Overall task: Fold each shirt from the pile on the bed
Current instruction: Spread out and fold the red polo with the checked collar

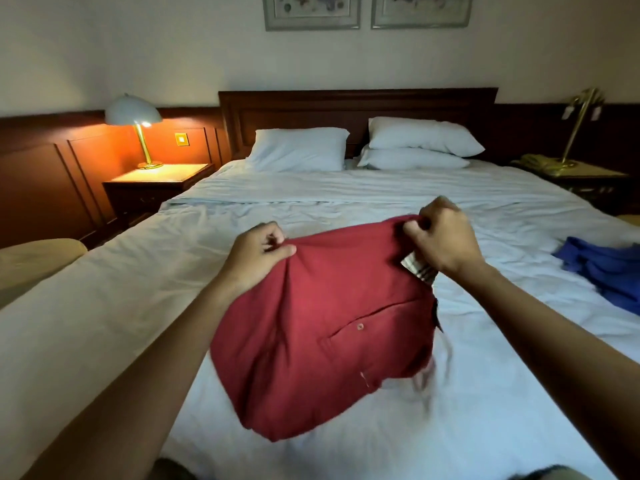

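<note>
bed (346, 202), white sheet, lying below and beyond both sets of fingers: the surface on which the fold should be laid. red shirt (322, 323), the task's thing, hangs from the fingers over the near half of the sheet, its lower bulk bunched and, as far as can be told, brushing the bed. judged step: taking the garment by its top edge to spread it before folding. to do this well, the two grips should be drawn apart until the top edge runs straight, the cloth lowered flat with the placket facing one known way, and creases smoothed before any sleeve is turned in. a slack edge would likely give a lopsided fold. blue garments (609, 271), crumpled on the sheet well to the right of the right fingers, probably the rest of the pile. left hand (256, 254), curled, grasping a gather of red cloth at the shirt's upper left. right hand (443, 240), likewise curled, pinching the upper right edge. fingers (414, 232) of both hands are closed tight on fabric, none spread. striped band (417, 268), seemingly collar lining, shows just beneath the right fingers. button (360, 326), on the placket, well below both grips.
</note>
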